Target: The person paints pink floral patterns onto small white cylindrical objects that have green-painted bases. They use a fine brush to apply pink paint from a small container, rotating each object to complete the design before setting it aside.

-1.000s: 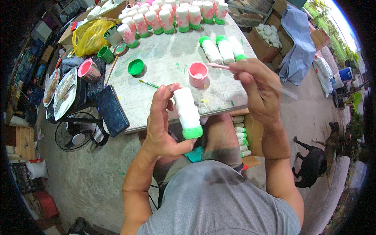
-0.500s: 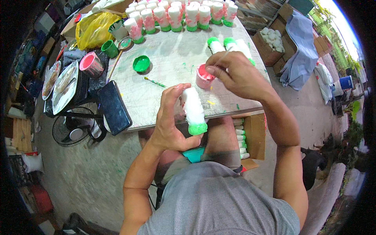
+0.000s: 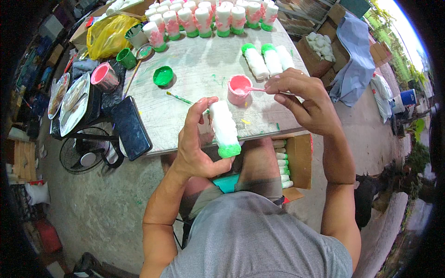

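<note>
My left hand (image 3: pixel 193 141) grips a white pillar candle (image 3: pixel 223 129) by its ends, thumb at the green-painted base and fingertips at the top. Bumpy relief runs along its side, and the candle leans over the table's near edge. In my right hand (image 3: pixel 303 99) is a thin pink-smeared paintbrush (image 3: pixel 256 89), pinched between thumb and fingers. The brush's tip dips into a small cup of pink paint (image 3: pixel 238 95) on the table. Beyond the cup lie white candles (image 3: pixel 256 64) with green ends. A green-smeared paintbrush (image 3: pixel 178 97) rests left of the held candle.
Rows of pink-and-green painted candles (image 3: pixel 202 21) stand at the table's far side. An open green paint lid (image 3: pixel 162 76), a pink paint can (image 3: pixel 104 78) and a phone (image 3: pixel 131 127) are to the left. A cardboard box of candles (image 3: pixel 296 162) sits below the near edge.
My right hand has drawn back to the right and turned, so the brush in the pink cup now shows. The left hand and candle have shifted slightly left.
</note>
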Demonstrator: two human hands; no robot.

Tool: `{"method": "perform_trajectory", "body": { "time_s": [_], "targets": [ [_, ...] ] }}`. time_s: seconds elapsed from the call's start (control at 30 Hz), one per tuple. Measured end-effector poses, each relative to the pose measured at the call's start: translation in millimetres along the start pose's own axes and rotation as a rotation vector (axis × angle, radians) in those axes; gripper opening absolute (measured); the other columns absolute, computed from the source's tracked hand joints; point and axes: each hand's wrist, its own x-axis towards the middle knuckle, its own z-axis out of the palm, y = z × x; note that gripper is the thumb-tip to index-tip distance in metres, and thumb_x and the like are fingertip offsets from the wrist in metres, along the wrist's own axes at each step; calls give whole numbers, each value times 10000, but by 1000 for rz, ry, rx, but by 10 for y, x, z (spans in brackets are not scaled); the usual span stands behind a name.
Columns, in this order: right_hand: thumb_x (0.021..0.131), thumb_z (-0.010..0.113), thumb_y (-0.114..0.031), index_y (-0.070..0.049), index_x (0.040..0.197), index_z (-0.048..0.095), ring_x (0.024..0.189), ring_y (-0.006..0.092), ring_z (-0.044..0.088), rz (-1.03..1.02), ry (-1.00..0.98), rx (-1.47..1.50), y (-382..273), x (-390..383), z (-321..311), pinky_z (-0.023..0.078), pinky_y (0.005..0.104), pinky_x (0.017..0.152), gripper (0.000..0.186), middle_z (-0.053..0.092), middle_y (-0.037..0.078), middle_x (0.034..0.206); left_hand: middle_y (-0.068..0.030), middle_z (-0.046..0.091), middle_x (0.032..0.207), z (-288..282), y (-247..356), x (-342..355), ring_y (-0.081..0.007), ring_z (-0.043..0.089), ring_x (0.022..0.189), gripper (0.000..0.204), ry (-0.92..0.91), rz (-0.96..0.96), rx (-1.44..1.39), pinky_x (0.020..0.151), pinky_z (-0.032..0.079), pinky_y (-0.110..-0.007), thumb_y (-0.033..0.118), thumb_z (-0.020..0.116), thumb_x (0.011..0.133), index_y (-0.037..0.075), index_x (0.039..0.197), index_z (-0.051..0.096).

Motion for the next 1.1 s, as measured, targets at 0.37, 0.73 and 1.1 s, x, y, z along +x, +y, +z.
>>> {"method": "perform_trajectory", "body": {
  "time_s": [0.37,0.73,1.1],
  "targets": [
    [999,693,-118,39,1102,736,947,132,666,355,346,427,143,-240,202,520,280,866,193,758,81,1017,-211,529,1466,25,-61,-17,-262,552,1214,1195,-7,3,-85,976,418,-361,216,856,537,4,1569,293],
    [1012,699,-162,37,1118,743,913,106,671,466,499,454,341,-525,386,528,247,802,230,766,84,1008,-245,451,1500,6,-145,-93,-342,475,1370,1279,-42,-42,-178,1139,356,-452,280,908,578,39,1615,199],
    [883,723,52,-5,1128,752,1037,268,701,52,372,282,289,-527,465,548,362,911,253,762,161,1102,-237,460,1495,-13,-160,-95,-345,489,1356,1314,-58,-53,-198,1156,342,-465,322,948,579,31,1618,199]
  ]
}}
